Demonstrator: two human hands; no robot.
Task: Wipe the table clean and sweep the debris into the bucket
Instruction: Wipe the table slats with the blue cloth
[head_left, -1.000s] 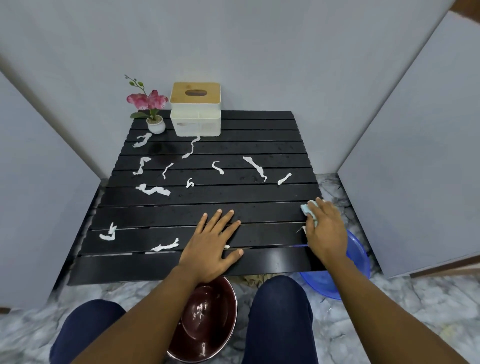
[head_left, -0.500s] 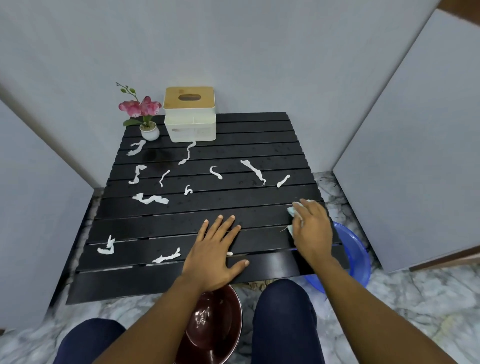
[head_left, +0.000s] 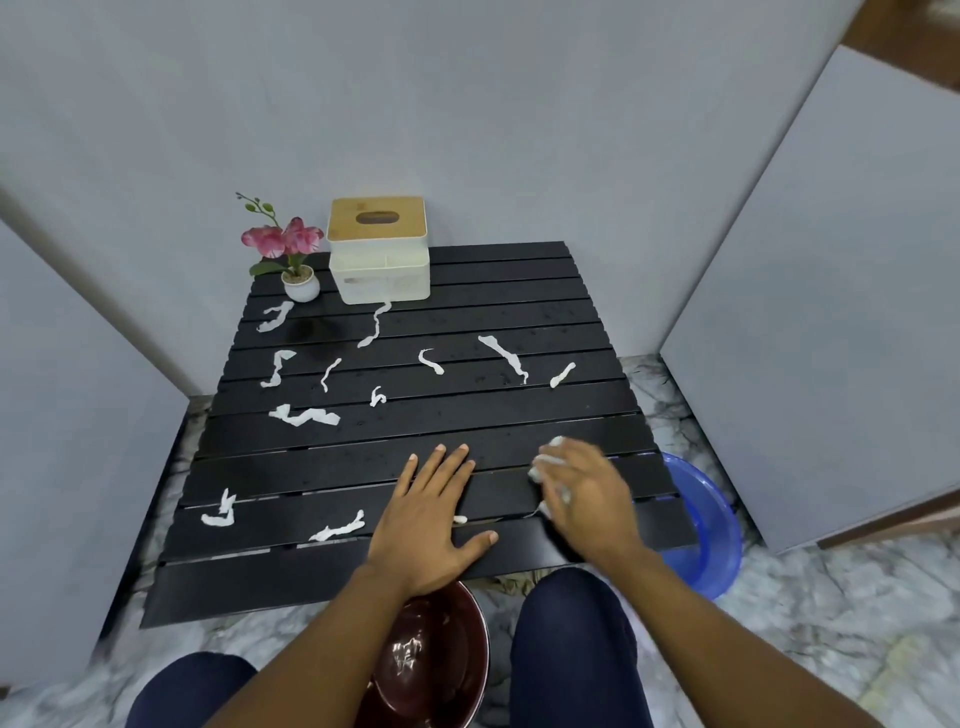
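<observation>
the step in hand looks like the wiping pass along the near edge of the desk (head_left: 519, 291), at about 5 o'clock on its top. the right hand (head_left: 587, 493) is blurred, but its fingers are curled down over a pale cloth (head_left: 545, 460), bits of which show between and ahead of the fingers, pressed to the slats. the left hand (head_left: 431, 525) lies flat at 6 o'clock, fingers straight and a little spread, thumb out, holding nothing; it seems to steady the desk. a tiny white bit sits just beside its thumb.

the task is barely begun, in my judgement. white paper scraps (head_left: 304, 415) lie scattered from 7 o'clock round through 9, 11 and up to 2 o'clock, well apart from either hand.

the next move calls for reaching the cloth out toward 12 o'clock and drawing the scraps back to the 6 o'clock edge. the gaps between slats could catch or drop small pieces, so a flat, firm drag would suit.

a dark red bucket (head_left: 480, 639) stands on the floor under the 6 o'clock edge, between the knees. its inside is glossy and i cannot tell if any debris is in it. a blue basin (head_left: 706, 535) sits on the floor at 4 o'clock, partly under the desk; its contents are unclear. a tissue box (head_left: 379, 260) and a flower pot (head_left: 300, 285) stand at 11 o'clock.
</observation>
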